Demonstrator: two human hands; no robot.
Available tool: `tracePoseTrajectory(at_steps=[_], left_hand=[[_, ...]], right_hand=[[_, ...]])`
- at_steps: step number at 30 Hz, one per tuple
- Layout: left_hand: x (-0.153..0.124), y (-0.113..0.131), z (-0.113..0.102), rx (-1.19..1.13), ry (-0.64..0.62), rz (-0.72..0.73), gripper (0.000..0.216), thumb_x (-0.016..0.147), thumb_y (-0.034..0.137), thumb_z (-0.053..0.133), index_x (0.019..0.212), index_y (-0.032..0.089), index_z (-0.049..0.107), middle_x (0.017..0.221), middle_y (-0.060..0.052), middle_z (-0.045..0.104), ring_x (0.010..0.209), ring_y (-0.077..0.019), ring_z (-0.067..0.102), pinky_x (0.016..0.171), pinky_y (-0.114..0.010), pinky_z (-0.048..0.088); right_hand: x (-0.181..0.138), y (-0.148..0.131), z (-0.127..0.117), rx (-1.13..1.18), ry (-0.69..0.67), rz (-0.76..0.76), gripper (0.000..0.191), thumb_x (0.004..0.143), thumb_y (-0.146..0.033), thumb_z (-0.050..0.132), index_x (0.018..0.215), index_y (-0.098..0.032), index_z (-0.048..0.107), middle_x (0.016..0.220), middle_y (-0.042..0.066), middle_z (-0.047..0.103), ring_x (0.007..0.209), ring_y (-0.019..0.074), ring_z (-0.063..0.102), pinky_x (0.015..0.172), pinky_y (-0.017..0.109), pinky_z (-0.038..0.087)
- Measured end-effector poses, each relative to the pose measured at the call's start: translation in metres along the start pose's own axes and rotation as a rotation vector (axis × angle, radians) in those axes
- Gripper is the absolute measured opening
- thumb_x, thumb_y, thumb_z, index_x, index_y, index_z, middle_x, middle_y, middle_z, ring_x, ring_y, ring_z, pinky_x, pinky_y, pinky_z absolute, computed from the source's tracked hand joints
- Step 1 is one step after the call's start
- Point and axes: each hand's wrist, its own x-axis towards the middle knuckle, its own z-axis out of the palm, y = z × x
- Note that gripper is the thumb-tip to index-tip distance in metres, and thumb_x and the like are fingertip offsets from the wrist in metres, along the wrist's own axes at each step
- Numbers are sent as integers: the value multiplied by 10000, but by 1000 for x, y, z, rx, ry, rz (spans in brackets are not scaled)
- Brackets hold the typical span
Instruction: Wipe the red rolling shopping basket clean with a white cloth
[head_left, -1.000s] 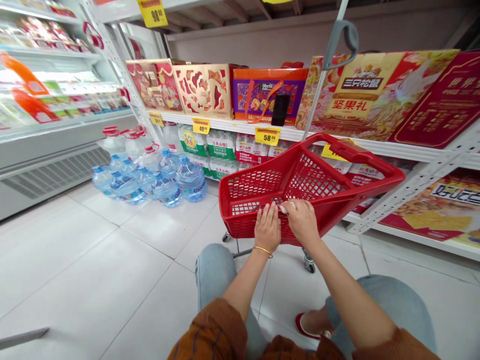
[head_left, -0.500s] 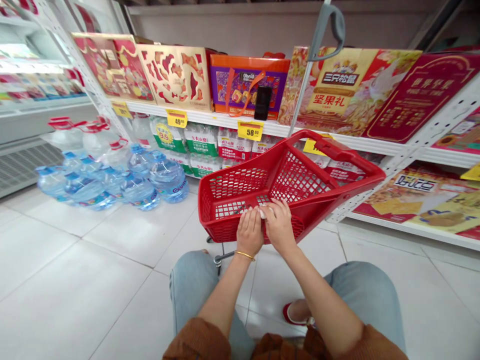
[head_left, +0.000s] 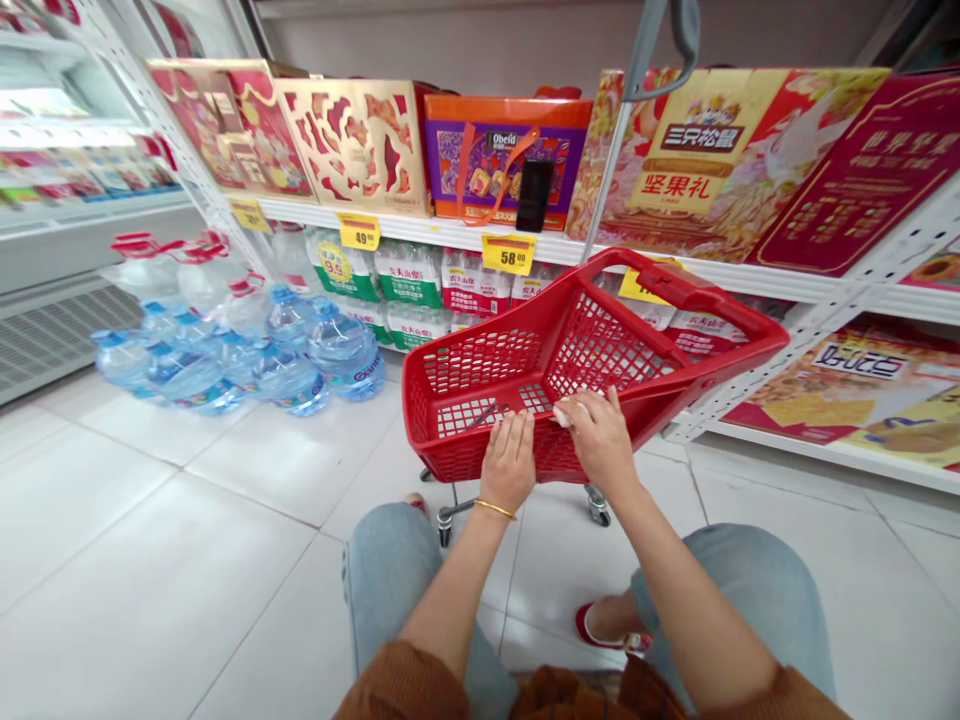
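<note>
A red plastic shopping cart [head_left: 480,350] stands before my knees, its near rim running under both hands. My left hand [head_left: 508,460] is closed over that rim, fingers together and pointing away from me; a gold bangle circles the wrist. To its right, my right hand [head_left: 604,440] presses a small crumpled white tissue [head_left: 561,414] against the rim. Most of the tissue is hidden by the fingers, so its exact kind is hard to tell. A thin dark item lies on the basket's mesh floor.
Gift boxes [head_left: 352,145] line the shelf behind the cart, where a black phone [head_left: 535,195] leans on one. Packs of bottled water [head_left: 409,275] sit below. Several big blue water bottles [head_left: 289,375] stand on the tiled floor at left. A grey hook-topped pole [head_left: 611,180] rises behind the cart.
My right hand has slid right along the rim with the tissue, away from my left hand. The left hand stays on the rim. The view has shifted slightly.
</note>
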Motion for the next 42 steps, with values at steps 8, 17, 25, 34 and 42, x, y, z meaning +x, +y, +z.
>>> tracePoseTrajectory(at_steps=[8, 17, 25, 34, 42], left_hand=[[-1, 1, 1, -14, -36, -23, 557, 896, 135, 366, 1449, 83, 321, 1348, -142, 564, 1323, -230, 448, 1164, -416, 262], [5, 9, -4, -71, 3, -102, 519, 891, 145, 403, 1408, 102, 399, 1301, -139, 597, 1314, -243, 450, 1148, -432, 276], [6, 8, -4, -80, 70, -114, 390, 933, 191, 394, 1288, 114, 535, 1212, -131, 651, 1238, -233, 524, 1114, -405, 332], [6, 4, -4, -89, 34, -83, 463, 948, 232, 396, 1397, 120, 418, 1274, -121, 623, 1276, -221, 496, 1140, -389, 295], [4, 2, -3, -113, 22, -72, 516, 954, 261, 383, 1451, 133, 332, 1300, -115, 608, 1292, -213, 481, 1143, -379, 285]], right_hand=[[-2, 21, -8, -60, -8, 41, 211, 926, -219, 463, 1047, -227, 636, 1064, 68, 655, 1139, 232, 549, 1137, 536, 208], [-4, 8, -4, -12, 26, 71, 255, 944, -207, 408, 1105, -198, 606, 1167, 108, 624, 1152, 234, 544, 1103, 519, 310], [-6, -30, 20, 76, -51, -32, 324, 922, -158, 389, 1172, -176, 593, 1209, 115, 617, 1214, 235, 494, 1120, 506, 301], [3, -19, 6, 52, -67, -47, 274, 924, -160, 411, 1091, -221, 619, 1074, 62, 660, 1067, 198, 569, 1152, 475, 210], [1, 6, -4, -22, -57, -30, 223, 934, -208, 446, 1053, -233, 632, 1059, 50, 668, 1033, 184, 580, 1147, 468, 202]])
